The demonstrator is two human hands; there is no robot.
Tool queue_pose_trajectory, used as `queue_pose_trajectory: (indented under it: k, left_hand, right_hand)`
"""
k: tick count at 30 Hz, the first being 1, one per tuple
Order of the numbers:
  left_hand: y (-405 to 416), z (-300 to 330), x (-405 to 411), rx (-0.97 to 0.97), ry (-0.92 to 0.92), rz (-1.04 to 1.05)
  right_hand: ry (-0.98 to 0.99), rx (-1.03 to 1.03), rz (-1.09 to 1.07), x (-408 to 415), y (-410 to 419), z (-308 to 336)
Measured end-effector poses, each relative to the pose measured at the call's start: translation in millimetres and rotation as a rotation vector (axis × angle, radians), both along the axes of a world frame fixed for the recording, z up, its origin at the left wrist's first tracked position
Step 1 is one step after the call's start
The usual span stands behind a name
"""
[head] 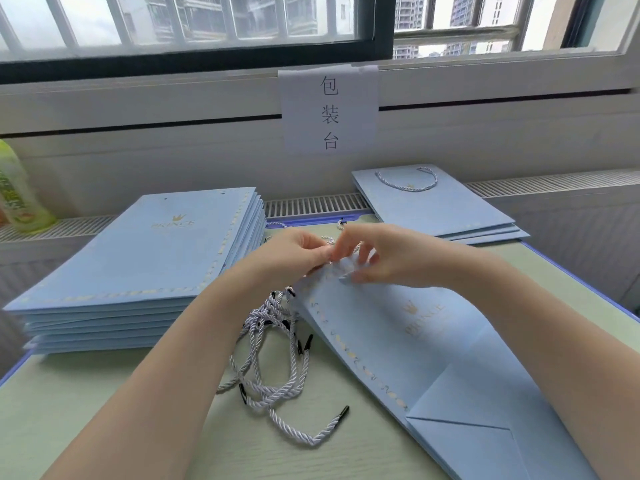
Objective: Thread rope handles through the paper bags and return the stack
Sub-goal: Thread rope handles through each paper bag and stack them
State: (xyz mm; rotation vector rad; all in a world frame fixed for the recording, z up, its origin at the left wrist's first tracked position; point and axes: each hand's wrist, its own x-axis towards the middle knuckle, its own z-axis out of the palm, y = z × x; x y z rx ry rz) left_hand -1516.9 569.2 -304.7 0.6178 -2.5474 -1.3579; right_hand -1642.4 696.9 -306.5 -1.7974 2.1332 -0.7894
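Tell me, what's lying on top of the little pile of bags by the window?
A white rope handle loops across the top bag of the small pile of bags. More bags lie underneath; only their edges show, so their handles stay hidden.

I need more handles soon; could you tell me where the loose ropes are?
In the head view, the loose ropes lie piled at table centre, between the tall bag stack on the left and the bag being threaded.

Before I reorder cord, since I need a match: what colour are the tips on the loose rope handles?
Black, on pale twisted rope handles; clearest in the head view.
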Motion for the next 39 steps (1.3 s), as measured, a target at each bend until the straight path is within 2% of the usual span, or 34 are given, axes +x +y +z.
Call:
queue_pose_trajectory:
  k: [3,7,12,17,19,25,29,32,35,37,39]
  left_hand:
    - [4.5,-4.2,-2.0,-0.124,-0.09,-0.054]
    - [7.0,-6.6,-5.9,-0.153,-0.086,0.008]
    - [12.2,-5.9,-10.2,-0.104,0.008,0.154]
    - [8.3,-2.7,-8.4,-0.037,0.065,0.218]
    - [7.4,-0.8,-7.3,-0.059,0.096,0.247]
    - [2.1,-0.9,-5.4,-0.163,0.167,0.314]
    - [-2.5,4.4,-2.0,-0.198,0.258,0.418]
    - [-6.2,11.1,2.2,-0.179,0.325,0.462]
    - [-11.1,15.0,6.2,-0.157,0.351,0.475]
    - [-16.7,16.6,9.7,-0.128,0.38,0.516]
    - [-22.2,18.4,12.9,-0.009,0.451,0.574]
  right_hand:
    - [0.163,0.017,-0.06,0.2,-3.6,-6.2]
    - [0.34,0.002,-0.117,-4.2,-3.4,0.5]
    - [0.286,-0.011,-0.123,-9.0,7.8,11.7]
    - [0.335,0.056,-0.173,-2.3,6.2,11.7]
    - [0.204,-0.038,-0.189,2.3,5.6,12.0]
    - [-0.253,-0.566,-0.115,4.0,11.7,30.9]
    - [-0.375,-0.883,-0.2,-6.8,18.3,40.3]
    - [-0.413,-1.0,-0.265,-11.8,19.1,41.4]
    - [-0.314,-0.941,-0.281,-15.3,16.4,37.2]
    - [-0.126,-0.828,-0.315,-18.3,15.7,33.1]
    - [0.075,-0.655,-0.373,-24.1,14.9,26.0]
